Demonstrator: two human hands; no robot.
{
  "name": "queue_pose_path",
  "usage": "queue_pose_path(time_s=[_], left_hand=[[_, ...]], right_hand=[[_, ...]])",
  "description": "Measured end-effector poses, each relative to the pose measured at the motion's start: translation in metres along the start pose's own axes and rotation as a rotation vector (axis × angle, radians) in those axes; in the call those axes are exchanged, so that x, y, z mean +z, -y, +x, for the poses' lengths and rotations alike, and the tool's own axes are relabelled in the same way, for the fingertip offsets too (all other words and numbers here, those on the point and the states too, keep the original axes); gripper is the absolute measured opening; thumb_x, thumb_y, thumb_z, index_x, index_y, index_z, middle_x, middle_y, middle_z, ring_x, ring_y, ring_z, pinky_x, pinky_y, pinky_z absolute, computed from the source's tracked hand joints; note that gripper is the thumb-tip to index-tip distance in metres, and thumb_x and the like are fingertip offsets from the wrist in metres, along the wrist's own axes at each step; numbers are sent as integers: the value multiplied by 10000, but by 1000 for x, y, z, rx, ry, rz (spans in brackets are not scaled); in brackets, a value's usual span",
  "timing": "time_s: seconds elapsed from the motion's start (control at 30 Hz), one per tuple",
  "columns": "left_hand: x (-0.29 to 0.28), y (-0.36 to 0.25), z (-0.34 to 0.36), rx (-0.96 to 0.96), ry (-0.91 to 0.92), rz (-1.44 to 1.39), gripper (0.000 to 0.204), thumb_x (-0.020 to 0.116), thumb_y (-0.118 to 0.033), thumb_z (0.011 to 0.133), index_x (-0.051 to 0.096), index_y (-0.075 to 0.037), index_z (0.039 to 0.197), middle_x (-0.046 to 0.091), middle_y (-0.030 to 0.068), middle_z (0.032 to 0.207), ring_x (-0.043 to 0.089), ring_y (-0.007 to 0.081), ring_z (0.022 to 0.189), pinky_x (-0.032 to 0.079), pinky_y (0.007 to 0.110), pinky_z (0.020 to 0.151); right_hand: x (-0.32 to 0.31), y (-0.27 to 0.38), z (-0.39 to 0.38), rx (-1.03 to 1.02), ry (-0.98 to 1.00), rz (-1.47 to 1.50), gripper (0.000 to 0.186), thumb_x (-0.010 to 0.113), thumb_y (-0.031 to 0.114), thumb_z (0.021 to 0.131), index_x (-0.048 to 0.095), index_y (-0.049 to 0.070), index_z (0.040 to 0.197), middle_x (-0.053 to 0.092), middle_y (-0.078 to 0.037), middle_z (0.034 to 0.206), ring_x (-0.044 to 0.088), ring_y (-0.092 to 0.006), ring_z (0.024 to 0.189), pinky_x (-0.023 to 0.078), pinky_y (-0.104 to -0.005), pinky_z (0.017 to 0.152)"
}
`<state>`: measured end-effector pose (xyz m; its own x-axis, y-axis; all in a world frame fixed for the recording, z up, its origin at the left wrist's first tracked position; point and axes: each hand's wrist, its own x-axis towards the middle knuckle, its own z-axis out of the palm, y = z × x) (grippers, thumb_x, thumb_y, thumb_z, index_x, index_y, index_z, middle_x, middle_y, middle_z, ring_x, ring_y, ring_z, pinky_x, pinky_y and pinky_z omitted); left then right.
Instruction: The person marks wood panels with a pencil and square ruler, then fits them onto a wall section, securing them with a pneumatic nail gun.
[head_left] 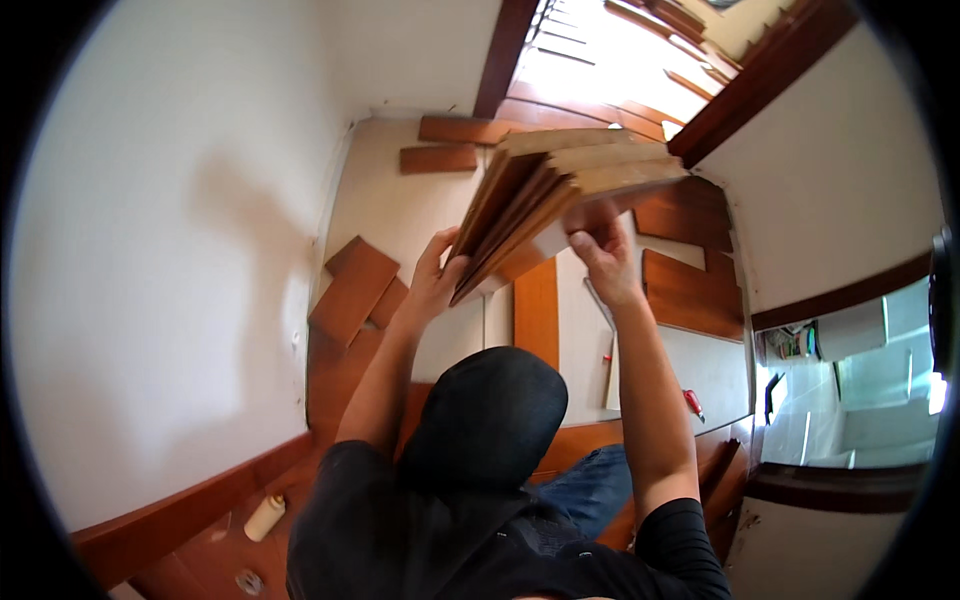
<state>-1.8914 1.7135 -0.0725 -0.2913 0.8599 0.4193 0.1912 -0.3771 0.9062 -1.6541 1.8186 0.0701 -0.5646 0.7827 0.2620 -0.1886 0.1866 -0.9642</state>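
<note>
Several short wooden floor planks (520, 215), reddish brown with paler cut ends, are lifted off the floor as one fanned, tilted stack. My left hand (440, 275) is closed around the stack's lower left side. Over on the right, my right hand (607, 258) grips the underside of the stack, its thumb showing and most of its fingers hidden. The right end of the stack is somewhat blurred. Beneath the raised planks lies a pale subfloor (385, 210), with a longer orange-brown board (536, 315) on it.
Loose planks (355, 290) lie crossed at left, others (438, 159) farther back and some (690, 290) at right. A red-handled tool (693, 404) rests on the right floor. A cream bottle (265, 517) lies lower left. White walls (170, 280) flank me; more boards show beyond the far doorway.
</note>
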Motion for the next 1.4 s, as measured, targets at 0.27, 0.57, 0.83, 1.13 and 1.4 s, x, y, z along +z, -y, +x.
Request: queue_pose_path(time_s=[0.27,0.57,0.83,1.13,1.4], left_hand=[[-35,17,21,-151,127,395,333,734,-249,937,664,-71,1210,721,210,967,686,426,900,550,463,767],[-34,-4,146,-11,-117,158,354,738,-285,941,673,-27,1174,764,165,997,741,344,888,575,404,763],[11,-23,285,138,-167,32,408,718,-331,975,660,18,1178,731,137,1083,706,285,955,581,379,828],[92,148,233,-540,-203,-912,298,662,-90,999,573,-46,1279,626,77,1222,638,276,1100,619,499,912],[75,288,171,-820,-234,-1010,218,671,-161,1007,633,-121,1218,694,45,1176,677,251,1083,584,513,948]], right_hand=[[13,-25,-23,-276,-21,133,290,714,284,951,568,61,1066,602,-119,1092,619,-243,1013,481,-430,1010],[-23,-58,-63,-388,195,352,367,591,369,1030,542,23,1142,639,-256,1139,636,-350,1058,414,-540,1087],[-22,-41,-72,-356,160,142,291,616,318,1015,574,50,1121,640,-206,1108,619,-335,1094,428,-519,1077],[-29,-40,-75,-220,166,184,287,590,353,1027,571,77,1106,614,-192,1140,597,-341,1108,377,-521,1105],[-50,-46,-90,-185,107,137,235,572,375,1033,575,140,1045,644,-137,1095,608,-313,1085,385,-501,1068]])
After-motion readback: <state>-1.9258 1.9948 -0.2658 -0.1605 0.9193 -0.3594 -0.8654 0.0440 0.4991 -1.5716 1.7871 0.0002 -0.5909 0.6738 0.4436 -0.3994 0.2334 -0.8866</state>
